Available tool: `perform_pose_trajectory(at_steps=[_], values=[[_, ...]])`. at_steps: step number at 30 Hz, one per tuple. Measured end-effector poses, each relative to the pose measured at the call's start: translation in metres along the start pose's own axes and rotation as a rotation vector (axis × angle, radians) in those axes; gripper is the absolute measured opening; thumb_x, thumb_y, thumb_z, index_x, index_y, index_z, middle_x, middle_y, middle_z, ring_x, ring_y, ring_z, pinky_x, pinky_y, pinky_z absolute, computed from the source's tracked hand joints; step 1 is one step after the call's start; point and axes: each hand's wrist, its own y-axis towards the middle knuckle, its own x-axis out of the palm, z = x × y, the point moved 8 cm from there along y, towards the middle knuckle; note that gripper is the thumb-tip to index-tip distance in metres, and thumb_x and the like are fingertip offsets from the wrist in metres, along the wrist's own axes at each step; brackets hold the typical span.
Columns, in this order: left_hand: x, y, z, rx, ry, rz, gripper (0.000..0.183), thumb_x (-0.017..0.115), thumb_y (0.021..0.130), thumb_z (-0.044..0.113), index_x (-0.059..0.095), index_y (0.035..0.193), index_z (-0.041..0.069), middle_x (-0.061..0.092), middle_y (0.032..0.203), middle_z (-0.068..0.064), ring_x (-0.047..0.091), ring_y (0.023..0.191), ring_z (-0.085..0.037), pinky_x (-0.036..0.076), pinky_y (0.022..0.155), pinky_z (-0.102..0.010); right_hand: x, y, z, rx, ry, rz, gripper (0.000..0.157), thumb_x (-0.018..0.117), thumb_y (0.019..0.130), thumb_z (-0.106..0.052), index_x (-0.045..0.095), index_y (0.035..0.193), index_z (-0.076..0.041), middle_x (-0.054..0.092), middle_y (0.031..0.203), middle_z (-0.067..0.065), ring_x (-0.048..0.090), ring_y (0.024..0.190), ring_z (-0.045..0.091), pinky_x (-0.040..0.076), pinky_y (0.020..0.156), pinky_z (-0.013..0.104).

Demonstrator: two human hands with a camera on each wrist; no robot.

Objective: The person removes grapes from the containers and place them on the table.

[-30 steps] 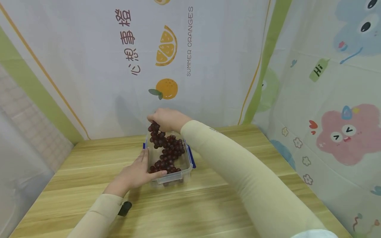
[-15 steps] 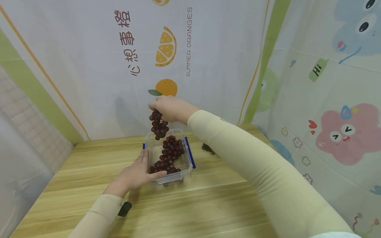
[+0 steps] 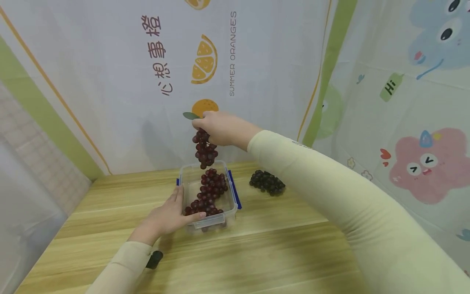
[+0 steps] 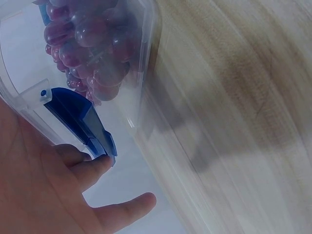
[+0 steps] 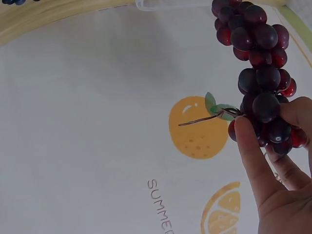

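My right hand [image 3: 222, 126] pinches the top of a dark red grape bunch [image 3: 205, 154], which hangs above the back of a clear plastic container [image 3: 211, 221]. In the right wrist view, thumb and fingers hold the grape bunch [image 5: 261, 78] near its brown stem. More red grapes [image 3: 211, 192] lie inside the container, along its right and front. My left hand [image 3: 167, 214] rests on the container's front left corner, thumb along the front rim and fingers along the left side. In the left wrist view, its extended fingers [image 4: 92, 173] touch a blue latch [image 4: 80, 122].
A bunch of dark, nearly black grapes [image 3: 267, 182] lies on the wooden table [image 3: 257, 249] right of the container. A blue latch flap [image 3: 235, 190] sticks out on the container's right side. White printed curtains [image 3: 264, 81] stand behind and at the right.
My right hand has risen and shifted right, lifting the red grape bunch out of the container. The dark grapes have come into view from behind the right arm. My left hand has stayed put.
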Motion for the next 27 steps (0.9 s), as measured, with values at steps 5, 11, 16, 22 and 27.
perform_pose_trajectory(at_steps=[5,11,16,22,27], values=[[-0.001,0.0,0.001,-0.001,-0.003,0.008,0.128,0.042,0.076,0.09,-0.013,0.155,0.005,-0.004,0.164,-0.02,0.015,0.149,-0.044,0.04,0.104,-0.063,-0.001,-0.011,0.008,0.008,0.019,0.014,0.039,0.066,0.089,-0.008,0.055,0.124,-0.019,0.058,0.111,0.005,0.056,0.09,0.019,0.052,0.077,0.031],[0.0,0.0,0.002,-0.003,0.005,0.006,0.129,0.041,0.075,0.09,-0.014,0.155,0.005,-0.005,0.164,-0.021,0.015,0.149,-0.044,0.039,0.103,-0.064,0.001,-0.026,0.02,0.019,0.039,-0.001,0.037,0.066,0.088,-0.007,0.055,0.121,-0.019,0.057,0.106,0.004,0.053,0.088,0.019,0.05,0.074,0.031],[0.0,0.001,0.002,0.002,0.014,0.007,0.127,0.04,0.076,0.09,-0.014,0.156,0.007,-0.006,0.164,-0.02,0.014,0.149,-0.044,0.038,0.104,-0.065,-0.001,-0.036,0.034,0.051,0.081,-0.003,0.037,0.066,0.087,-0.005,0.055,0.12,-0.018,0.056,0.106,0.004,0.053,0.089,0.019,0.05,0.075,0.032],[0.002,0.003,0.001,0.008,0.029,0.016,0.129,0.039,0.074,0.092,-0.011,0.156,0.006,-0.005,0.164,-0.02,0.015,0.148,-0.045,0.039,0.102,-0.066,0.001,-0.049,0.051,0.068,0.051,-0.002,0.03,0.065,0.09,-0.009,0.055,0.118,-0.018,0.054,0.102,0.005,0.053,0.086,0.021,0.049,0.075,0.033],[0.001,0.001,0.004,0.021,0.024,0.017,0.128,0.041,0.076,0.09,-0.01,0.156,0.003,-0.005,0.164,-0.022,0.013,0.149,-0.045,0.038,0.105,-0.065,0.005,-0.061,0.065,0.092,0.041,-0.014,0.027,0.064,0.092,-0.01,0.055,0.116,-0.016,0.053,0.1,0.006,0.052,0.084,0.024,0.048,0.074,0.035]])
